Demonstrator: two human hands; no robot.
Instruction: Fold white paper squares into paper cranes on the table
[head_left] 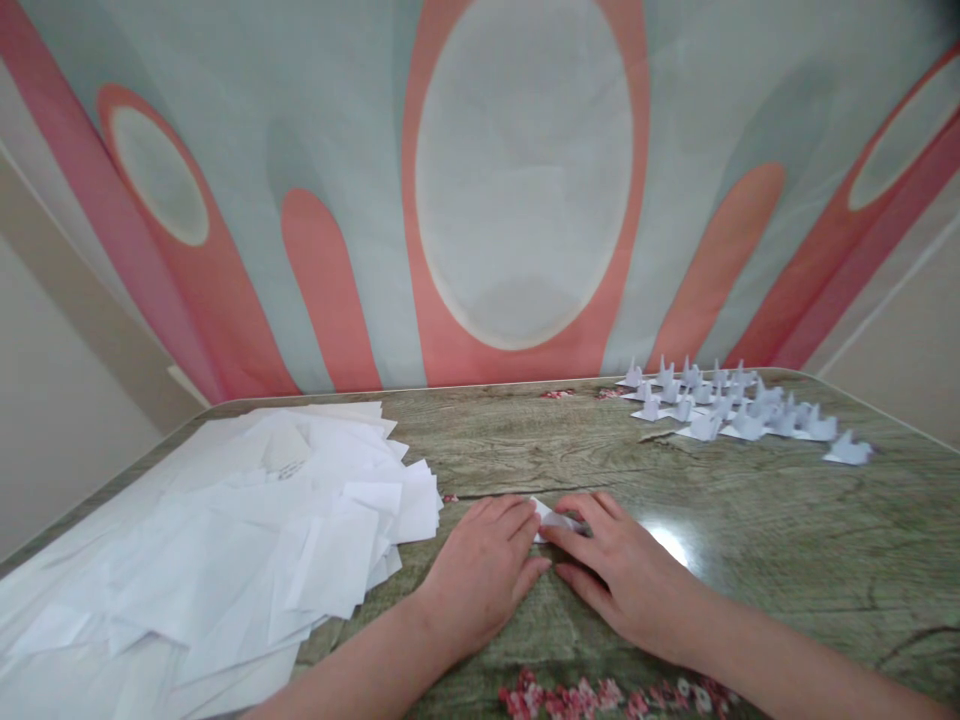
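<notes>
forearms (375,660) cropped below, both hands (484,565) close together on half-hidden folded white paper (553,519), grip unclear

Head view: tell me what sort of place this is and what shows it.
Probably an indoor craft corner; home or studio, I can't tell. A wood-grain table holds a spread of white paper sheets and a cluster of folded paper birds.

The left hand (486,560) and right hand (613,572) partly covered the folded paper (553,519), leaving its full shape unclear. Marks (291,468) in the paper pile (202,570) were too small to read, and the view's left and bottom edges cut that pile off. Several paper figures (703,428) at the back were partly hidden behind nearer ones.
</notes>
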